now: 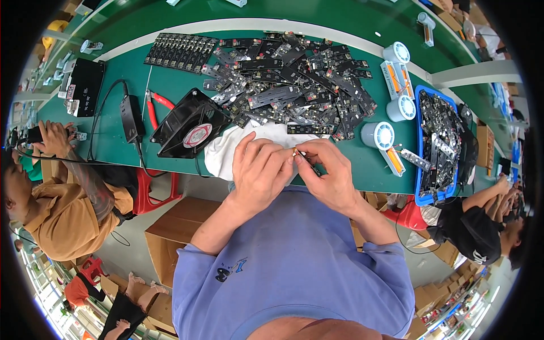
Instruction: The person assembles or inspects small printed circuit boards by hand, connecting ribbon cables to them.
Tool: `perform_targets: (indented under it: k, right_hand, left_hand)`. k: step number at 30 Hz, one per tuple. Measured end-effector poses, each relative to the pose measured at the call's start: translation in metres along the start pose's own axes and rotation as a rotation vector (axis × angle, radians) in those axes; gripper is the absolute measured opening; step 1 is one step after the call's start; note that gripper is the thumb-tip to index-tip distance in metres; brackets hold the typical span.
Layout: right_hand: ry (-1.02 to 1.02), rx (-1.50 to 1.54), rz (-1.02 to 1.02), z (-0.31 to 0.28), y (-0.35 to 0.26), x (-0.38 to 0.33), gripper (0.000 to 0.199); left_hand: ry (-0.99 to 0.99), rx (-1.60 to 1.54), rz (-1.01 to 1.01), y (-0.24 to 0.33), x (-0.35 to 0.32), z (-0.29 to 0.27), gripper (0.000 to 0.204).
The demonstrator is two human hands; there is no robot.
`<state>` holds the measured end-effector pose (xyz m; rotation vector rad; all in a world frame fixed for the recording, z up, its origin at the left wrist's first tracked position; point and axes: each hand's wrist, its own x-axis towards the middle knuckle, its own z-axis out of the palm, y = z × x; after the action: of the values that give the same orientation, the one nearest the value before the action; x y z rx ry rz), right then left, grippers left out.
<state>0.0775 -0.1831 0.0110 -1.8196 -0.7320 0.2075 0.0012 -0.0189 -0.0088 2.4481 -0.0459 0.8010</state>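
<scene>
Blocked ahead by heaped circuit boards (294,85), leftward by black fan (190,127); passable rightward over table (365,173) until white spools (384,136).

A small, narrow circuit board (313,164) is held up at the fingertips of the left hand (258,170) and right hand (331,175), near the front edge of the table. It is dark along the strip that shows beneath the right forefinger, with small pale and reddish bits at the end between the two hands. It lies at a slant, that end pointing up and left. Fingers hide much of it, and finer details are too small to tell.
</scene>
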Motion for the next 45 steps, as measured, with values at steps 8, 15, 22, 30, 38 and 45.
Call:
perform_targets:
  k: [8,15,22,30,38,45]
  right_hand:
    - [0.062,-0.191,-0.266,0.004,0.008,0.001,0.030]
    - [0.066,-0.322,-0.330,0.009,0.016,-0.002,0.036]
    - [0.017,-0.255,-0.277,0.003,0.014,0.002,0.035]
    - [-0.004,-0.354,-0.390,-0.001,0.014,0.007,0.035]
    - [-0.008,-0.355,-0.427,-0.002,0.016,0.007,0.038]
    - [-0.074,-0.329,-0.418,-0.005,0.013,0.010,0.038]
  left_hand:
    - [-0.035,0.022,-0.002,0.005,0.005,-0.004,0.020]
    - [-0.135,0.014,-0.014,0.005,0.009,-0.011,0.020]
    - [-0.102,-0.080,-0.076,0.003,0.008,-0.011,0.019]
    - [-0.155,-0.157,-0.126,0.002,0.011,-0.016,0.018]
    - [-0.117,-0.125,-0.106,0.004,0.011,-0.012,0.019]
    - [-0.152,-0.149,-0.113,0.005,0.007,-0.013,0.018]
